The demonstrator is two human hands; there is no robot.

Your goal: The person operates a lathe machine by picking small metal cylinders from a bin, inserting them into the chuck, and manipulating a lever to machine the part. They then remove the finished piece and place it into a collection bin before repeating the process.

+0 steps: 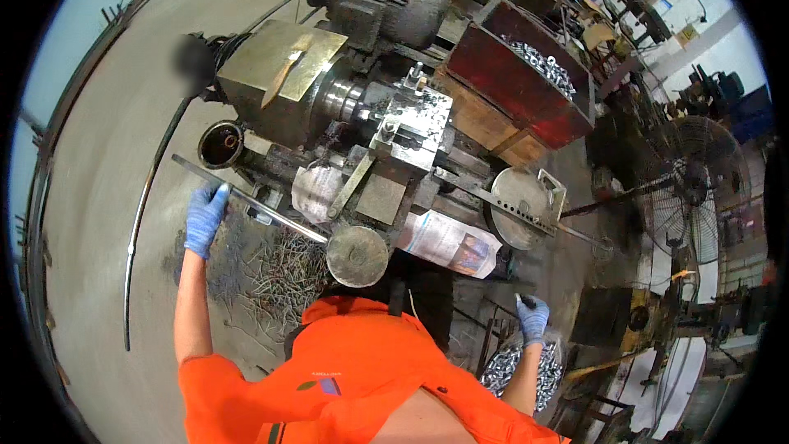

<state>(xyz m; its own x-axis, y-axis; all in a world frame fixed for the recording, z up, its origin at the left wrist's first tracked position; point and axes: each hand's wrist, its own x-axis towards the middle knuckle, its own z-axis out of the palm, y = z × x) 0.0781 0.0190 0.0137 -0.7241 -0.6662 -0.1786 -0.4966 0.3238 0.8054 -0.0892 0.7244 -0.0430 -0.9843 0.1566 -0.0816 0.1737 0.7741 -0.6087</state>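
Observation:
My left hand [205,220], in a blue knit glove, is closed on a long metal bar [275,215]. The bar slopes from beyond the hand down to a round metal disc [357,256] at the machine's front. My right hand [533,318], gloved the same way, is raised above a container of small shiny metal parts [523,372]. Its fingers are curled together, and what they hold, if anything, is too small to make out. Ahead of me stands a greasy lathe-like machine with a chuck [341,100] and a bright metal tool block [417,125].
A brush [283,76] lies on the machine's brassy cover [246,62]. Behind is a motor [386,6]; at right, a dark red bin [522,74] holds metal parts. Metal shavings [283,275] cover the floor at left. A large caged fan [694,181] stands far right.

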